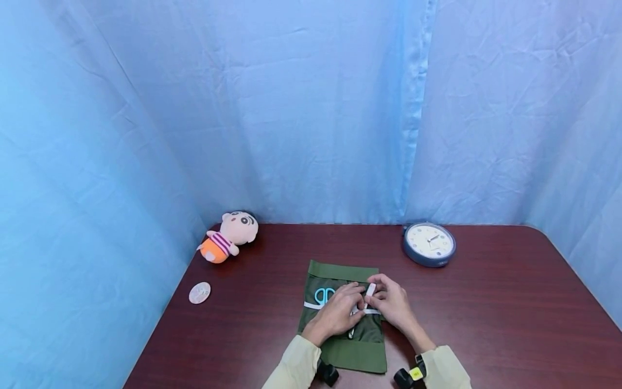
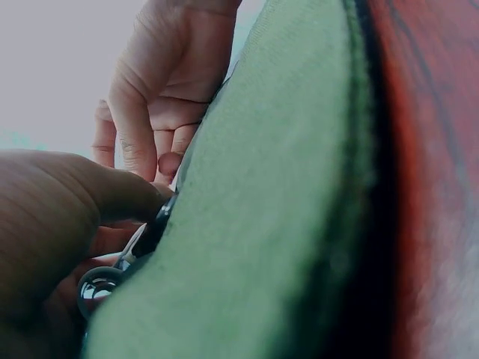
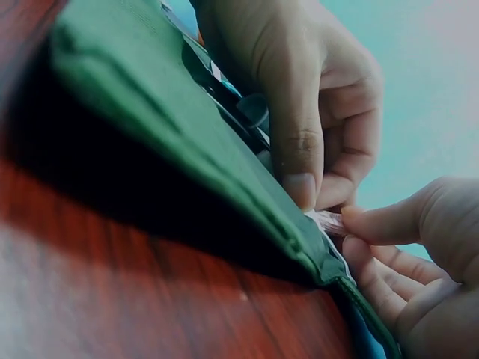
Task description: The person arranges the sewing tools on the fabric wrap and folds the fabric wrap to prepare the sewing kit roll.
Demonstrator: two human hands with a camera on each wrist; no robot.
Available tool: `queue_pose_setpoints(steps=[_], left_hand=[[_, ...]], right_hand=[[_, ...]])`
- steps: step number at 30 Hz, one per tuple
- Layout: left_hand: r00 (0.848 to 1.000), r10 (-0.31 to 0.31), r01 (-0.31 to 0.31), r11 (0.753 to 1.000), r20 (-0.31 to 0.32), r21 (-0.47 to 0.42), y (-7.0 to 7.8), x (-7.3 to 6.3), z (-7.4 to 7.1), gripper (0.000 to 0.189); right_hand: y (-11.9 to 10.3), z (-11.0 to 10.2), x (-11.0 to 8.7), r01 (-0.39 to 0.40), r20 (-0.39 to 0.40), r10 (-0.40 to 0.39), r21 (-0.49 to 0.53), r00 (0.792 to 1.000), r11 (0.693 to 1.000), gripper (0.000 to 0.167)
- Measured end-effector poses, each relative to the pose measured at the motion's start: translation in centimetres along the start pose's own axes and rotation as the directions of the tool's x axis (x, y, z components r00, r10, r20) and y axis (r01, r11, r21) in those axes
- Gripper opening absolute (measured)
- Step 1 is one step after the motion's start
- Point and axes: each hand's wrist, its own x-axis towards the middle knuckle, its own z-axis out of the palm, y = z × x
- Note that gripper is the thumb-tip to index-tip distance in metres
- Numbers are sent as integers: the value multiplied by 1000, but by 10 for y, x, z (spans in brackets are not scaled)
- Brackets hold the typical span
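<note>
A green fabric organizer lies unfolded on the table, with a white elastic band across its middle. Scissors with light blue handles are tucked under the band at the left. My left hand rests over the organizer's middle, thumb and forefinger pinching the band beside the right hand's fingers. Below its thumb the end of a slim shiny item shows. My right hand pinches a small white stick-like item upright at the band's right part. Its lower end is hidden by fingers.
A plush doll lies at the table's back left corner, and a pale round disc is nearer on the left. A round clock stands at the back right. Blue curtains enclose the table behind and on both sides.
</note>
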Motion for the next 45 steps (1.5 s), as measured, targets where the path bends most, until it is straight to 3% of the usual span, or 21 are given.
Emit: queue_pose_setpoints(steps=[13,22,33,45], left_hand=[[1000,19,-19,1000,6,-8,-1,-1,-1,8],[1000,5,-4,999,23,-54,-2,-1,-1,8],[1000,22,-22,998,13,-52,-4,-1,0,9],[998,56,-56,997,-7,-52,-5,0,2,8]], right_hand=[[5,-1,2,79,38,-78,-38,996,996,35],[8,-2,3,171,87,-164,-76,983,982,39],[9,-6,5,170,141,-169,1,976,985,34],[9,-5,4,170,143,-165,-21,976,985,32]])
